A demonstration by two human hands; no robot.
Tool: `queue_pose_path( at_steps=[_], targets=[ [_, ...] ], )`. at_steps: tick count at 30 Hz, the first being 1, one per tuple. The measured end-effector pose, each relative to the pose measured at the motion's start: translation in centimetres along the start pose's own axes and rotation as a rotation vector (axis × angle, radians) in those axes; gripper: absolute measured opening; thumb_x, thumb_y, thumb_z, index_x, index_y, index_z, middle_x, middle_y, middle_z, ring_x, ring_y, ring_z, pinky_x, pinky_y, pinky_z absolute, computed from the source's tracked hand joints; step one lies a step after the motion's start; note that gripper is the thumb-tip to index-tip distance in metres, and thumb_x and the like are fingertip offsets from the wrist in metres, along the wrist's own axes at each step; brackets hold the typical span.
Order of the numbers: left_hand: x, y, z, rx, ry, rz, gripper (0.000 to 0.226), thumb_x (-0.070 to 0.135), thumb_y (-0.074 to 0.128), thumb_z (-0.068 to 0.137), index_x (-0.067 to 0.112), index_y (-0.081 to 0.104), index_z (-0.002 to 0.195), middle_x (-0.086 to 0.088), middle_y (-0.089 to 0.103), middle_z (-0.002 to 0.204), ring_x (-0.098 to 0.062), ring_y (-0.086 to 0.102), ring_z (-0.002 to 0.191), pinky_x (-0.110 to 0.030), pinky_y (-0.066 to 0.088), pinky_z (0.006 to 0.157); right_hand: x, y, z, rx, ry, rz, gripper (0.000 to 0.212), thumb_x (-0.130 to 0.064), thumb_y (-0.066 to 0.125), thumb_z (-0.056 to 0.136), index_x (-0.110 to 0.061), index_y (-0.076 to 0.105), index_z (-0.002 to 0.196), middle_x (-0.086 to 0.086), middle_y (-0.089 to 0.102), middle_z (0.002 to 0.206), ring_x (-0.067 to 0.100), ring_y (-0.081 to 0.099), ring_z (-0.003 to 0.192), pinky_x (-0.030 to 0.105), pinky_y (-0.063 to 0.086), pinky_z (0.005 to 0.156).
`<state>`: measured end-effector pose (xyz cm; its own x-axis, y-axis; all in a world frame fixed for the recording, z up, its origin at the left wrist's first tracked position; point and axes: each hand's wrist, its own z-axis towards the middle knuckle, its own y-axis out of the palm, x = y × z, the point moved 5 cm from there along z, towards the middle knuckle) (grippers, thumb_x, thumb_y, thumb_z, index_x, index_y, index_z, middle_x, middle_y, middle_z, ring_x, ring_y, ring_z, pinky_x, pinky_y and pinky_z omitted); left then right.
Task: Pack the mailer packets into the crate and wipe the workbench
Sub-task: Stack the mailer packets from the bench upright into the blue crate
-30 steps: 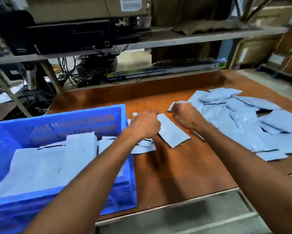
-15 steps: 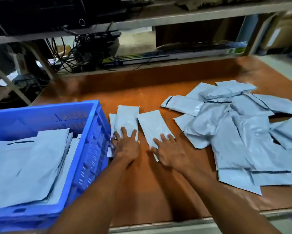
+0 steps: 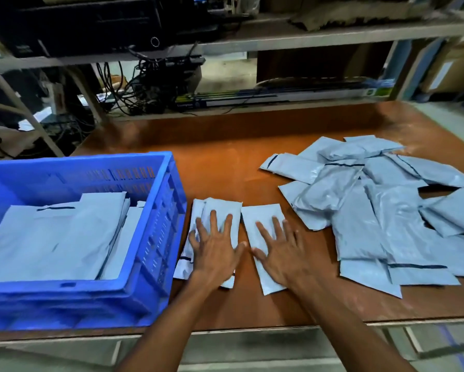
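A blue plastic crate (image 3: 161, 237) stands at the left of the brown workbench (image 3: 225, 162) and holds several flat grey mailer packets (image 3: 59, 237). Just right of the crate lies a small stack of packets (image 3: 220, 208), and my left hand (image 3: 214, 251) rests flat on it with fingers spread. Beside it lies a single packet (image 3: 263, 213), pressed down by my right hand (image 3: 282, 253), fingers also apart. A loose pile of grey packets (image 3: 373, 205) covers the right side of the bench.
A metal shelf (image 3: 279, 41) with black equipment, tangled cables (image 3: 145, 84) and a long flat box runs behind the bench. Bare bench surface shows between the crate and the pile. The front edge of the bench lies just below my forearms.
A second ago both hands were closed on packets held up over the bench. Since then they laid them flat beside the crate and now press on them, fingers spread wider.
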<state>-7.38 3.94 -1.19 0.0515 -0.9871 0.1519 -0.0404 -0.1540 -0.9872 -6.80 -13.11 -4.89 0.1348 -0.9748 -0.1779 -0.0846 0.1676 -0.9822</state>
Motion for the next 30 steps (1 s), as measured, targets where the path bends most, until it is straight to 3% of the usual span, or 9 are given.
queue_pose_path(
  at_steps=[3,8,12,15,17,24,27,30],
  targets=[
    [0.1,2.5,1.3,-0.049,0.022,0.076,0.069,0.064,0.031,0.098,0.042,0.003,0.157,-0.005,-0.006,0.167,-0.049,0.006,0.145,-0.063,0.016,0.113,0.6,1.7,-0.2,0.050,-0.017,-0.026,0.061,-0.061,0.017,0.100,-0.039,0.016,0.156,0.004,0.017,0.164,0.030,0.017,0.151,0.050,0.016,0.119],
    [0.2,2.8,0.5,0.025,0.050,0.176,0.060,0.041,0.049,0.097,0.034,0.031,0.153,-0.014,0.029,0.160,-0.053,0.040,0.127,-0.064,0.038,0.099,0.7,1.8,-1.1,0.071,-0.027,-0.015,0.063,-0.046,0.002,0.104,-0.026,0.041,0.150,0.005,0.039,0.156,0.030,0.037,0.143,0.047,0.037,0.111],
    [0.2,1.9,0.0,0.084,0.075,0.164,0.060,0.033,0.046,0.095,0.033,0.031,0.153,-0.016,0.020,0.163,-0.049,0.040,0.123,-0.058,0.037,0.098,0.6,1.9,-1.1,0.077,-0.017,-0.037,0.073,-0.040,-0.004,0.103,-0.021,0.058,0.137,0.006,0.057,0.141,0.028,0.054,0.130,0.045,0.046,0.101],
    [1.1,-0.2,-1.0,0.123,0.109,0.076,0.061,0.039,0.038,0.100,0.036,0.016,0.157,-0.013,0.000,0.166,-0.047,0.029,0.132,-0.058,0.029,0.105,1.0,1.5,-0.7,0.109,-0.012,-0.028,0.075,-0.042,-0.008,0.100,-0.024,0.052,0.140,0.001,0.056,0.143,0.025,0.051,0.134,0.042,0.045,0.103],
    [1.4,-2.9,-1.9,0.153,0.112,0.012,0.062,0.045,0.036,0.101,0.041,0.009,0.157,-0.008,-0.007,0.166,-0.045,0.022,0.136,-0.058,0.023,0.109,0.1,-0.7,-0.5,0.153,-0.006,0.017,0.061,-0.037,0.006,0.101,-0.023,0.044,0.147,0.001,0.051,0.148,0.026,0.041,0.141,0.042,0.040,0.109],
    [-0.8,-17.8,-3.1,0.472,0.186,-0.160,0.058,0.054,0.033,0.099,0.051,0.013,0.153,-0.002,0.002,0.165,-0.041,0.028,0.127,-0.055,0.032,0.102,-8.4,-15.8,1.0,0.494,-0.102,0.287,0.053,-0.033,0.024,0.103,-0.014,0.038,0.151,0.011,0.039,0.155,0.031,0.028,0.147,0.044,0.029,0.117],
    [-5.2,-23.4,-3.7,0.587,0.210,-0.197,0.058,0.055,0.038,0.097,0.055,0.016,0.150,0.001,0.006,0.165,-0.036,0.030,0.122,-0.051,0.032,0.100,-13.9,-21.0,0.6,0.633,-0.218,0.343,0.050,-0.029,0.030,0.104,-0.009,0.040,0.149,0.014,0.042,0.152,0.032,0.033,0.144,0.043,0.029,0.118],
    [-12.3,-27.2,-3.9,0.653,0.176,-0.192,0.058,0.056,0.040,0.096,0.056,0.018,0.149,0.003,0.009,0.163,-0.036,0.031,0.122,-0.056,0.031,0.102,-20.4,-23.8,0.4,0.705,-0.333,0.346,0.047,-0.024,0.034,0.104,-0.005,0.043,0.147,0.016,0.046,0.150,0.031,0.038,0.141,0.041,0.029,0.118]
  ],
)
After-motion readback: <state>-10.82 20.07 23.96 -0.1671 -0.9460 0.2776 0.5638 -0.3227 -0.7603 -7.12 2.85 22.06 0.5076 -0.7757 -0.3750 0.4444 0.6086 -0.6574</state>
